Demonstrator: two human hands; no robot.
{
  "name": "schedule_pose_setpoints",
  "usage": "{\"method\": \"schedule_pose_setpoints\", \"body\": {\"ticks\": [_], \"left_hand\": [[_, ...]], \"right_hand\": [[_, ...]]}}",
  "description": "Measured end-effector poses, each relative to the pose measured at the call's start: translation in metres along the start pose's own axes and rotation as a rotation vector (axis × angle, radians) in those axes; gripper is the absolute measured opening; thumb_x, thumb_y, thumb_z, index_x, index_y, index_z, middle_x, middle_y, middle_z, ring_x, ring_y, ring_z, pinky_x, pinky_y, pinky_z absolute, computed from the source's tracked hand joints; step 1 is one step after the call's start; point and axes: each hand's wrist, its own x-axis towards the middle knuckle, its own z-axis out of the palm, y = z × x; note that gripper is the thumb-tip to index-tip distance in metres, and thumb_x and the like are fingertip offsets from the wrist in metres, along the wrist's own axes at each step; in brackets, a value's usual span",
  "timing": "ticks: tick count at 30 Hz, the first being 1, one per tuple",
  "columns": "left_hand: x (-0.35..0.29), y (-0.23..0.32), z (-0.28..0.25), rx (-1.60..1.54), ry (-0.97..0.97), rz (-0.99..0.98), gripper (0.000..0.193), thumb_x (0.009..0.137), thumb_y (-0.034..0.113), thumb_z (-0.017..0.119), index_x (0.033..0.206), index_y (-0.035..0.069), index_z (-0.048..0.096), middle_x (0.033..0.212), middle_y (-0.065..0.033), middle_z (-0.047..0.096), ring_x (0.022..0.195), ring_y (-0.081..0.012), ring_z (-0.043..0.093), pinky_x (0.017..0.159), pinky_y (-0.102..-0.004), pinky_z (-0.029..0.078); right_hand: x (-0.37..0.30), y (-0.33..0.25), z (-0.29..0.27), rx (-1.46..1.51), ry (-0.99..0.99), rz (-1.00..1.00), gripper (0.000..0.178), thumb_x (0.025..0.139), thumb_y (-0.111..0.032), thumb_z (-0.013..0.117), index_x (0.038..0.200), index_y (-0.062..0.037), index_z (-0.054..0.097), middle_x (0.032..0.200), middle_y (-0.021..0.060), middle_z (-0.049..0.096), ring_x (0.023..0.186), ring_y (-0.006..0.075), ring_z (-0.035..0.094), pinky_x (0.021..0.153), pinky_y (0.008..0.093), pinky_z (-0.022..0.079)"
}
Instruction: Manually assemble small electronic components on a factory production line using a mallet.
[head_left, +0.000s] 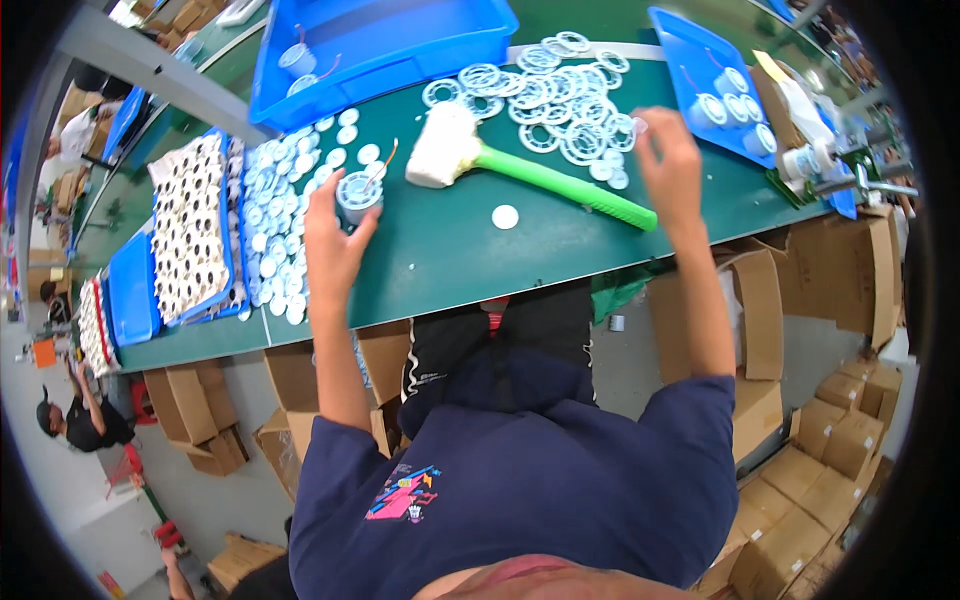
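Observation:
My left hand (337, 240) grips a small pale-blue cylindrical housing (358, 196) between thumb and fingers, upright at the table. A thin orange-red wire rises from its top. My right hand (672, 165) is over the right side of the table, thumb and fingers pinching a small pale piece (640, 126) too small to name. It is beside a heap of pale-blue rings (565, 95) and a few small discs (608, 170). Between my hands lies a mallet (540, 180) with a white head and green handle. A single white disc (505, 217) rests nearer to me.
Many loose discs (275, 215) spread left of my left hand, beside trays of white parts with dark holes (190, 225). A blue bin (380, 50) stands at the back. On the right are a blue tray (690, 60) of housings and a metal clamp fixture (840, 180). Cardboard boxes (840, 430) stand below.

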Motion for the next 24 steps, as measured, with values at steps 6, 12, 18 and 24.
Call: {"method": "schedule_pose_setpoints", "body": {"ticks": [6, 12, 18, 24], "left_hand": [[-0.041, 0.049, 0.029, -0.141, 0.133, -0.185, 0.066, 0.073, 0.022, 0.093, 0.120, 0.000, 0.053, 0.115, -0.0153, 0.054, 0.105, -0.0335, 0.056, 0.092, -0.0414, 0.047], [-0.085, 0.071, 0.046, -0.345, 0.048, -0.290, 0.076, 0.077, 0.018, 0.091, 0.135, -0.001, 0.046, 0.132, -0.0192, 0.053, 0.120, -0.0351, 0.056, 0.101, -0.0439, 0.046], [-0.096, 0.069, 0.031, -0.273, -0.022, -0.103, 0.073, 0.080, 0.014, 0.087, 0.143, 0.008, 0.050, 0.145, -0.0169, 0.054, 0.126, -0.0329, 0.056, 0.095, -0.0405, 0.052], [-0.095, 0.054, 0.032, -0.203, 0.026, 0.090, 0.059, 0.077, 0.010, 0.087, 0.132, 0.007, 0.064, 0.141, -0.0136, 0.060, 0.122, -0.0338, 0.059, 0.096, -0.0420, 0.053]], "right_hand": [[-0.063, -0.113, 0.057, 0.251, -0.394, -0.158, 0.036, 0.081, -0.010, 0.080, 0.114, -0.0052, 0.066, 0.116, 0.0124, 0.061, 0.086, 0.0274, 0.066, 0.073, 0.0375, 0.057], [-0.063, -0.102, 0.086, 0.221, -0.245, -0.134, 0.020, 0.087, -0.005, 0.075, 0.106, -0.0022, 0.066, 0.100, 0.0137, 0.062, 0.090, 0.0319, 0.065, 0.073, 0.0404, 0.055], [-0.039, -0.115, 0.065, 0.582, -0.614, 0.674, 0.017, 0.099, -0.009, 0.067, 0.112, 0.0015, 0.071, 0.091, 0.0107, 0.065, 0.072, 0.0169, 0.068, 0.064, 0.0304, 0.054], [-0.048, -0.162, 0.058, 0.918, -0.469, 0.425, 0.027, 0.102, 0.000, 0.057, 0.127, 0.0001, 0.069, 0.101, 0.0100, 0.063, 0.077, 0.0143, 0.069, 0.068, 0.0288, 0.057]]}}
